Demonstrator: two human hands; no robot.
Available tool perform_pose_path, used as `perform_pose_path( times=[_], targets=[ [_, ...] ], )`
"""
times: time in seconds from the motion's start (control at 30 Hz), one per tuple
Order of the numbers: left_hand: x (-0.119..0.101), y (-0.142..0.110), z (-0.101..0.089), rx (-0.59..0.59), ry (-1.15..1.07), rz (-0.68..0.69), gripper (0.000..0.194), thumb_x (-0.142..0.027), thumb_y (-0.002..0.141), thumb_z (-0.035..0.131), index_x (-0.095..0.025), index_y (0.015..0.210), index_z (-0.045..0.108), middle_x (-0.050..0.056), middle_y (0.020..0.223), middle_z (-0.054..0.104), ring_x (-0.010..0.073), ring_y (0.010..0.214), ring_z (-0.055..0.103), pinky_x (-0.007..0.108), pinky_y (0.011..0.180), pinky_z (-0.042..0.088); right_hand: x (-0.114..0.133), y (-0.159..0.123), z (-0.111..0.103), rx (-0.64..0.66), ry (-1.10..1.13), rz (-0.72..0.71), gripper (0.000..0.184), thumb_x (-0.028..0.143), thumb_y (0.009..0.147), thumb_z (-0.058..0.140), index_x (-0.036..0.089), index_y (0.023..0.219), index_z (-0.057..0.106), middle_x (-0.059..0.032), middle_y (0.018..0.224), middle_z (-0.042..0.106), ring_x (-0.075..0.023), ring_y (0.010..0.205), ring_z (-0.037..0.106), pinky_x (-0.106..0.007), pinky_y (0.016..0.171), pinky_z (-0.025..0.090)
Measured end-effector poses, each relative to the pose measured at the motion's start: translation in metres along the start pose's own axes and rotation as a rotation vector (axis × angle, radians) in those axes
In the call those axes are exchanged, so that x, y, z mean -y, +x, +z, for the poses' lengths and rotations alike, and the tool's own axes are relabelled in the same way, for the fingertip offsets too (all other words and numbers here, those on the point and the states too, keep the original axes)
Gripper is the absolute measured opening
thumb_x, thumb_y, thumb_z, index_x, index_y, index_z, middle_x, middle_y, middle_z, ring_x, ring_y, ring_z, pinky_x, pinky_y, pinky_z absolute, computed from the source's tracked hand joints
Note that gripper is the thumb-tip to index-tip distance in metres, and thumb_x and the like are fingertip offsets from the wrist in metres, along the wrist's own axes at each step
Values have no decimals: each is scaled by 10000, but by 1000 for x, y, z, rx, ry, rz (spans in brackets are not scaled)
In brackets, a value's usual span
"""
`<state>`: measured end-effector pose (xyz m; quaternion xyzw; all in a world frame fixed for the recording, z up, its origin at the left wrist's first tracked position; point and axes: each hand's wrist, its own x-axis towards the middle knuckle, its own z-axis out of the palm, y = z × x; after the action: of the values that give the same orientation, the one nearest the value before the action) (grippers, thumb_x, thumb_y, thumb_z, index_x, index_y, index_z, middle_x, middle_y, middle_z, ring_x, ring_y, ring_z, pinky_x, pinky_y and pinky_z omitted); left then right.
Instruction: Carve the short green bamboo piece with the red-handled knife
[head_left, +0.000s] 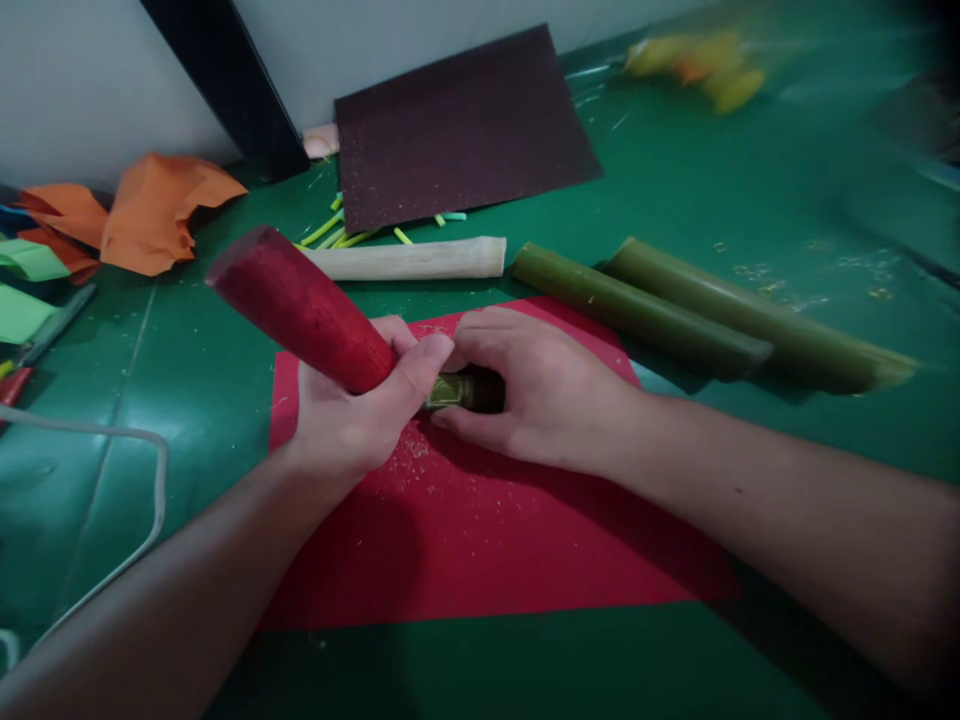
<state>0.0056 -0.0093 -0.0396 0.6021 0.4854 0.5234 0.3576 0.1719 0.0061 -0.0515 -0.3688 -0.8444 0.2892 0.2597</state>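
My left hand (352,415) is closed around a red bamboo tube (300,310), which tilts up to the left with its slanted cut end on top. Close beside it, my right hand (540,385) curls its fingers and thumb around a short olive-green cylindrical piece (469,390). Most of that piece is hidden by the fingers, and I cannot tell whether it joins the red tube. Both hands are over a red sheet of paper (480,550) sprinkled with fine shavings.
Behind the paper lie a pale stick (420,260) and two green bamboo tubes (645,310). Farther back is a dark brown sheet (465,130). Crumpled orange paper (161,215) and a white cable (161,480) are at left; a blurred yellow object (697,70) lies at the back right.
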Motion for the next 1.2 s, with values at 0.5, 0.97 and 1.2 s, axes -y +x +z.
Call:
perform_pose_path(
  times=[0.5, 0.97, 1.2],
  targets=[
    [6, -3, 3, -166, -66, 0, 377, -363, 828, 748, -199, 552, 550, -41, 499, 499, 75, 426, 411, 236, 423, 367, 3, 2, 1, 5, 10, 52, 138, 229, 759, 695, 150, 870, 675, -66, 883, 678, -197, 845, 589, -341, 787, 463],
    [-4, -3, 5, -41, -17, -6, 359, -275, 765, 761, -196, 495, 539, -46, 444, 462, 62, 391, 374, 225, 397, 367, 2, 1, -1, 24, 36, 36, 109, 217, 779, 704, 166, 869, 672, -52, 873, 668, -189, 834, 587, -333, 766, 459],
    [0, -4, 8, -242, 19, -13, 300, -306, 778, 786, -205, 585, 579, -58, 525, 533, 64, 424, 441, 225, 418, 391, 2, 3, 0, 15, -5, 14, 113, 239, 768, 711, 168, 849, 677, -62, 893, 677, -210, 881, 602, -347, 802, 477]
  ],
)
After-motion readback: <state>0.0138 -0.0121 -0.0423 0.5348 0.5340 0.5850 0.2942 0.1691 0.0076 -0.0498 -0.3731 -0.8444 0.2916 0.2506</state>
